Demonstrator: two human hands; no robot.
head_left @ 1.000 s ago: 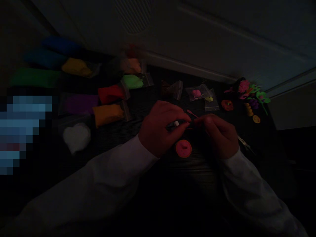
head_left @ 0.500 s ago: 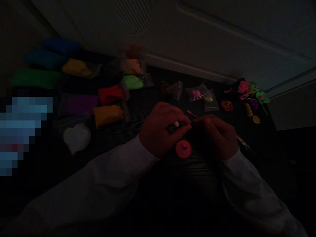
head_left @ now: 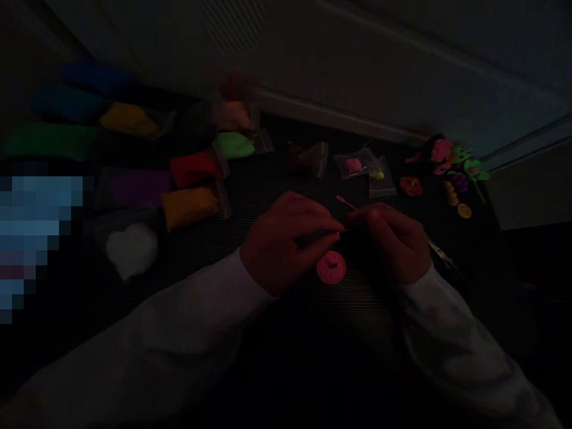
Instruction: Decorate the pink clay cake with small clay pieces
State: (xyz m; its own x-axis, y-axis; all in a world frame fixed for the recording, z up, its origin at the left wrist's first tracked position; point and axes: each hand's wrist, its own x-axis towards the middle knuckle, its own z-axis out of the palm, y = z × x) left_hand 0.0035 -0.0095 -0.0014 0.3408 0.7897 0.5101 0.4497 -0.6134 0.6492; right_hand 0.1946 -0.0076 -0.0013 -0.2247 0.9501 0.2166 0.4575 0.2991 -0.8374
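My left hand is closed in a pinch, thumb and forefinger almost meeting on a tiny pale bit too small to name. Close to its fingertips is my right hand, its fingers pressed together; what they hold, if anything, is hidden in the dark. Just below the left fingertips lies a round pink clay disc with an orange rim and a small knob in its middle. A thin pink modelling tool shows beyond the right fingers. Dim light blurs fine detail.
Bags of coloured clay, such as an orange bag and a white bag, cover the left side. Small bags with pink clay lie at the back. Scissors and clay flowers are on the right, before a wall.
My left hand has shifted slightly down and left, and the small white ball behind its fingers is now hidden. My right hand stays nearly in place. The view has moved slightly.
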